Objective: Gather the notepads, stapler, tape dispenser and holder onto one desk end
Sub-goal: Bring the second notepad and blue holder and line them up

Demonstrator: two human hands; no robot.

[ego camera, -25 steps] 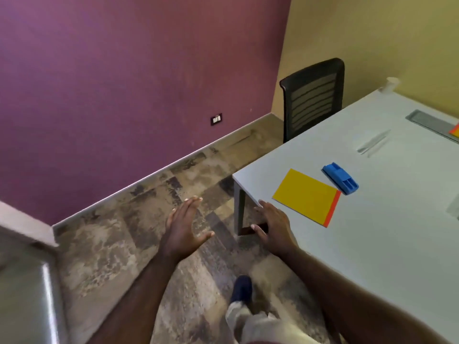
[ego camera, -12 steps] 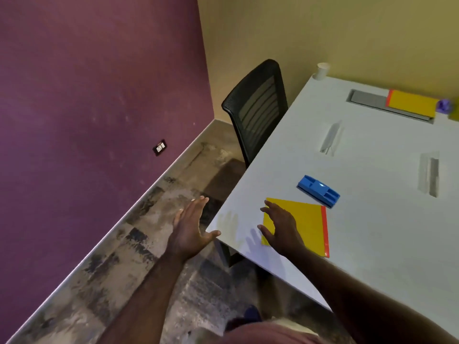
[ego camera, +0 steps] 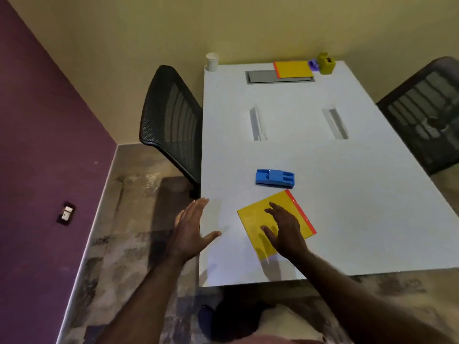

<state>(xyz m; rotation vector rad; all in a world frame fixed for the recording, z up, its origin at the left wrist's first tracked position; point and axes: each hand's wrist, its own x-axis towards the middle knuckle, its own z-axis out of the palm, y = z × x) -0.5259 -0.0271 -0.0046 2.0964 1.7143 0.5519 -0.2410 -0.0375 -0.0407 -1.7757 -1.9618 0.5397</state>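
**Right hand now over the near notepad**

Since the earlier frame the view has swung to face the tabletop (ego camera: pixel 347 194) squarely, and the right hand (ego camera: pixel 285 234) has come further in over the near yellow notepad (ego camera: pixel 258 219), while the left hand (ego camera: pixel 191 229) has drifted up beside the table's left edge.

Both hands are spread open and hold nothing; whether the right palm touches the pad or hovers just above it cannot be told. The blue stapler (ego camera: pixel 275 178) lies just beyond the pad, toward 12 o'clock. Well away at the far end, around 12 to 1 o'clock, sit the second notepad (ego camera: pixel 293 69), a purple item that is likely the tape dispenser (ego camera: pixel 313 65), and the green holder (ego camera: pixel 326 63). A paper cup (ego camera: pixel 212 61) stands at the far 11 o'clock corner.

Risks, as a judgement: the pad lies flat on a smooth surface, so a pinch may slide it toward the stapler instead of lifting it. Sweeping it forward could knock the stapler off course
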